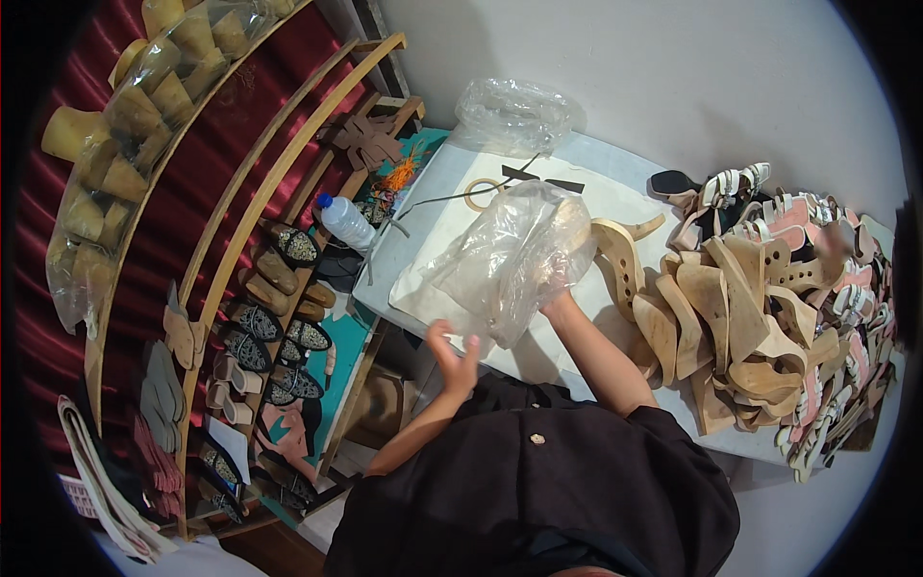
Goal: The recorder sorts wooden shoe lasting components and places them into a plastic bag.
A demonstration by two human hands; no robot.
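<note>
A crumpled clear plastic bag (471, 264) is lifted over the near part of the white table. My right hand (555, 281) is at the bag's right side, seen dimly through the film and closed on it; its fingers are mostly hidden. Inside the bag, beyond that hand, shows a pale wood-coloured form (569, 223) whose exact kind I cannot make out. My left hand (454, 363) hovers just off the table's near edge, fingers apart, holding nothing. Right of the bag lies a heap of wooden wedge soles (707, 308), the closest ones beside my right forearm.
Strappy shoe uppers (793, 221) pile up behind and right of the soles. Another clear bag (510, 115) lies at the table's back, near a tape ring (481, 195). At left, a rack (279, 183) holds shoe parts, with a blue-capped bottle (344, 223) beside the table.
</note>
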